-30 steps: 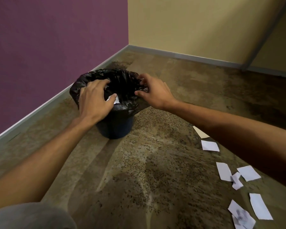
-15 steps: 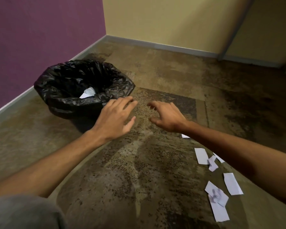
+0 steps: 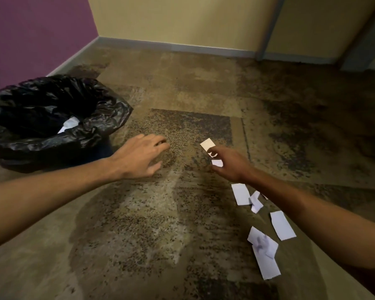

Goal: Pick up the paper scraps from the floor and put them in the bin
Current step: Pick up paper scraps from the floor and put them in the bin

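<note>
A bin lined with a black bag [image 3: 100, 118] stands at the left by the purple wall, with white paper [image 3: 69, 124] inside it. My left hand [image 3: 141, 158] hovers open over the floor just right of the bin, holding nothing. My right hand [image 3: 232, 164] reaches down to two scraps: a tan one [image 3: 207, 144] under its fingertip and a small white one [image 3: 217, 163] lying between finger and thumb. Neither scrap is lifted. Several more white scraps [image 3: 239, 193] lie along my right forearm, down to the nearest one [image 3: 266, 265].
The mottled brown floor [image 3: 160, 224] runs to a yellow wall [image 3: 182, 22] at the back and a purple wall [image 3: 30, 35] at the left, both with grey skirting. A dark door frame [image 3: 268, 29] stands at the back right.
Both hands have left the bin's rim and swung right and down. My right hand now reaches the nearest scraps; the view has turned right, so the bin sits further left.
</note>
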`<state>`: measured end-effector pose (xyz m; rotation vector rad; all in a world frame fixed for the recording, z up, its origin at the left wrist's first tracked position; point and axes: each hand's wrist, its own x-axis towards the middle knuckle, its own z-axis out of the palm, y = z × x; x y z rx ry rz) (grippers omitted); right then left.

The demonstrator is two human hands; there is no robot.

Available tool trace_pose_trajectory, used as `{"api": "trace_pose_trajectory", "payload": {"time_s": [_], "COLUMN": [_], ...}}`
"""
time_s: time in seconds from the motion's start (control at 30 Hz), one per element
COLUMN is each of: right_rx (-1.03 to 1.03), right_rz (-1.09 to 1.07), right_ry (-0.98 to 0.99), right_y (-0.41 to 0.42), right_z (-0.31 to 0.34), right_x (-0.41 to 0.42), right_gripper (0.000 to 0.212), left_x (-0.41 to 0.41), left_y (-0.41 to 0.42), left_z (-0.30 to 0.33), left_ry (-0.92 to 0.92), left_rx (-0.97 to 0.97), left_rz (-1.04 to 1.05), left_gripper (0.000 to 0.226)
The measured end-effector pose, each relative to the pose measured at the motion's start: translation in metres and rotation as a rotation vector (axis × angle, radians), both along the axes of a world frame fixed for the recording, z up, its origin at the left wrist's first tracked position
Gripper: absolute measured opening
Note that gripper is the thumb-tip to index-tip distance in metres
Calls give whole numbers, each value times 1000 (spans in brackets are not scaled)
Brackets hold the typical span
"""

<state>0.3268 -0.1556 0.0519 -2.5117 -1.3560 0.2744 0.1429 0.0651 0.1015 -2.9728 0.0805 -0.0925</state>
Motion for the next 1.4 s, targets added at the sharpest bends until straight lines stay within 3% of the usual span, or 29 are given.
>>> {"api": "trace_pose_trajectory", "payload": {"time_s": [0.3,0.6,0.83,1.1,1.23,1.4], "right_rx": [-99,-110,-152,-200,-238,-232], "right_rz": [-161,-273,-263,-166,-86,23], "right_ry": [5,45,89,-102,-230,-319], "right_y": [-23,-25,-35,-28,-33,-29], "right_z": [-37,-81,-109,-113,-117,-114], "right_x": [40,53,56,71,71,75], "right_gripper": [48,66,66,61,55,51], "left_x": [66,127,147,189,203,221], "left_y": [-18,-59,-60,-50,-51,-51], "left_z": [-20,-64,-95,-111,-121,-128], "left_ry": [163,196,180,162,241,418], "left_rx": [-220,-235,-273,-158,-21,111], "left_rz": [47,41,25,46,25,-5], "left_gripper": [53,44,34,37,45,78]}}
